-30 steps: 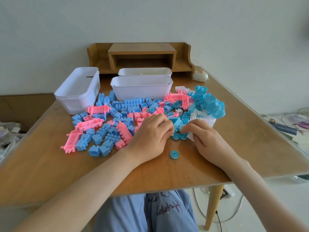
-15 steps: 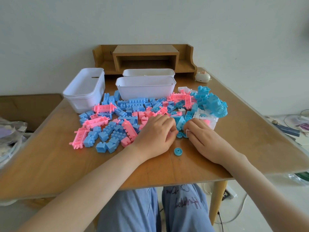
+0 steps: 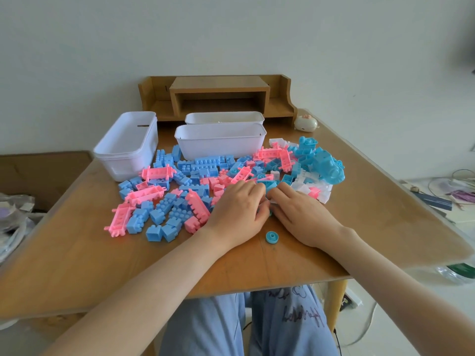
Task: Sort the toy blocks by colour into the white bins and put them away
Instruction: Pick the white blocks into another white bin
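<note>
Blue and pink toy blocks (image 3: 180, 201) lie spread over the wooden table (image 3: 77, 253), with a few white blocks (image 3: 305, 187) and bigger blue pieces (image 3: 327, 165) at the right. Three white bins stand behind them: one at the left (image 3: 126, 147), one in front (image 3: 221, 143), one behind it (image 3: 223, 117). My left hand (image 3: 237, 213) and my right hand (image 3: 302, 215) meet fingertip to fingertip at the pile's near edge. Their curled fingers pinch a small white block with blue wheels (image 3: 272, 201), mostly hidden. A loose blue wheel (image 3: 272, 237) lies just in front of them.
A wooden desk shelf (image 3: 221, 96) stands against the wall behind the bins. A small round white gadget (image 3: 305, 123) sits at the back right corner. Cables and clutter lie on the floor at the right, a plastic bag (image 3: 12, 214) at the left.
My hands have drawn together, so the fingertips now touch over the small white piece. The view has shifted slightly. The blocks and bins have not moved.
</note>
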Tool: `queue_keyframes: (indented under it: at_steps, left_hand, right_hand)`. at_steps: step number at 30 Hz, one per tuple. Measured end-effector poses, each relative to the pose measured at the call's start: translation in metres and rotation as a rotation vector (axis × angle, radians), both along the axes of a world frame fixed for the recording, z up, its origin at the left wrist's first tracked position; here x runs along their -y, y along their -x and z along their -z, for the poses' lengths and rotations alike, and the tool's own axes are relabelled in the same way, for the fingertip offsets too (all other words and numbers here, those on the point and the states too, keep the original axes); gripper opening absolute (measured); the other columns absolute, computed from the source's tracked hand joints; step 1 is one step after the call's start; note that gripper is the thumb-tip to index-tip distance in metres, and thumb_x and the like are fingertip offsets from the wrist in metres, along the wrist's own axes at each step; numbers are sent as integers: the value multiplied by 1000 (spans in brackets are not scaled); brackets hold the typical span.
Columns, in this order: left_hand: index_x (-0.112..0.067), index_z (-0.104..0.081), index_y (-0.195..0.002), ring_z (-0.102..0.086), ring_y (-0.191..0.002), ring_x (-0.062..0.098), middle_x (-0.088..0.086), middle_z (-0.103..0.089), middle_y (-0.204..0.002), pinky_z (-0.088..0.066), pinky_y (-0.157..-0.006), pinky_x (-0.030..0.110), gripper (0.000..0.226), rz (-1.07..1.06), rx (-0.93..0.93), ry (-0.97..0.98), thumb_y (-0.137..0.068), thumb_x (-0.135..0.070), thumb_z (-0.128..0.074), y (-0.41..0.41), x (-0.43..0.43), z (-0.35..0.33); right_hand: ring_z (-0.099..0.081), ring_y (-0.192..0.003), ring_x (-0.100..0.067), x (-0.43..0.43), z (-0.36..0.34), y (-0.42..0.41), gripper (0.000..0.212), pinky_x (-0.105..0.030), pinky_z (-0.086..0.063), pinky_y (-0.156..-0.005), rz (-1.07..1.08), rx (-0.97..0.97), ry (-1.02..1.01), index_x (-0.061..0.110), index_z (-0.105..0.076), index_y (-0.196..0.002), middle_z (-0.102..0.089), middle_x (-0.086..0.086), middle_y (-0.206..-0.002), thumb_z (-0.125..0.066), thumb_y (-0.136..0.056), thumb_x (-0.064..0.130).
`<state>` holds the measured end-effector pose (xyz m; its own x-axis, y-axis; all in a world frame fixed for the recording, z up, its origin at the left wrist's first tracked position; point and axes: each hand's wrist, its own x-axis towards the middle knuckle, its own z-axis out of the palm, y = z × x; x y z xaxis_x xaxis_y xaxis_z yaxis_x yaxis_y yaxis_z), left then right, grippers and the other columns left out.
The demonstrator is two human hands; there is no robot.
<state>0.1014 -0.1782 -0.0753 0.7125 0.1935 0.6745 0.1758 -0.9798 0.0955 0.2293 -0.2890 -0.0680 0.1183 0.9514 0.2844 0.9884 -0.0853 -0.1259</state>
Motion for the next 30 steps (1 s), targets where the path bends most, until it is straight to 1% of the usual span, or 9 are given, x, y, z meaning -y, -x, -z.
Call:
queue_keyframes:
  at_steps: [4, 7, 11, 15, 17, 19, 21, 24, 30]
  left_hand:
    - [-8, -56, -83, -45, -66, 14, 2, -57, -72, -32, -65, 24, 13, -47, -33, -7, -80, -14, -67, -2, 0, 2]
    - [-6, -57, -89, -54, -73, 19, 5, -61, -79, -32, -68, 24, 14, -54, -82, -6, -83, -16, -65, -1, 1, 1]
    - [-8, -55, -97, -48, -83, 14, 3, -60, -90, -31, -75, 23, 15, -45, -119, 34, -88, -21, -58, 0, 2, -1]
    - [-11, -53, -91, -42, -82, 9, 0, -58, -88, -31, -74, 21, 10, -42, -117, 97, -88, -20, -57, 2, 2, -2]
    - [-12, -53, -89, -43, -79, 10, 0, -57, -85, -30, -72, 21, 9, -51, -119, 112, -89, -20, -57, 3, 2, -3]
    - [-14, -49, -86, -43, -77, 11, -3, -52, -81, -28, -70, 20, 10, -62, -121, 118, -91, -20, -55, 4, 3, -4]
    - [-16, -46, -87, -42, -77, 11, -5, -47, -81, -27, -70, 20, 10, -77, -123, 127, -95, -22, -50, 5, 3, -5]
    - [-12, -51, -96, -39, -81, 10, -3, -50, -87, -28, -73, 20, 14, -97, -122, 135, -98, -24, -45, 6, 3, -4]
    - [-8, -50, -110, -33, -89, 9, 3, -54, -105, -22, -78, 18, 22, -66, -157, 93, -102, -24, -37, 7, 5, -6]
  right_hand:
    - [-54, -85, -13, 0, -1, 3, 26, -28, -48, -75, 2, 21, 3, 24, -44, -121, -46, 5, -110, -34, -100, 33]
    - [-55, -88, -12, 1, -3, 4, 27, -27, -49, -77, 5, -3, -3, 24, -43, -124, -47, 6, -113, -34, -100, 33]
    - [-58, -92, -14, 3, -2, 3, 28, -28, -52, -77, 39, -66, -32, 24, -39, -126, -50, 5, -119, -33, -100, 31]
    - [-59, -101, -16, 4, -2, 1, 28, -31, -51, -85, 88, -263, -151, 20, -36, -127, -50, 3, -129, -34, -100, 26]
    - [-58, -97, -11, 5, -3, -1, 23, -26, -50, -84, 124, -349, -245, 18, -38, -121, -52, 2, -123, -33, -100, 26]
    - [-54, -79, -7, 6, -3, -2, 16, -21, -49, -70, 170, -382, -344, 17, -41, -108, -55, 4, -103, -32, -100, 28]
    - [-50, -67, -8, 7, -3, -2, 20, -17, -41, -58, 209, -363, -393, 17, -41, -96, -52, 6, -85, -31, -99, 34]
    - [-50, -62, -8, 7, -2, -1, 21, -22, -42, -56, 223, -320, -369, 19, -41, -91, -51, 8, -77, -33, -98, 37]
    - [-58, -79, -11, 5, -5, 0, 23, -28, -51, -68, 232, -144, -176, 23, -51, -105, -60, 8, -95, -42, -96, 42]
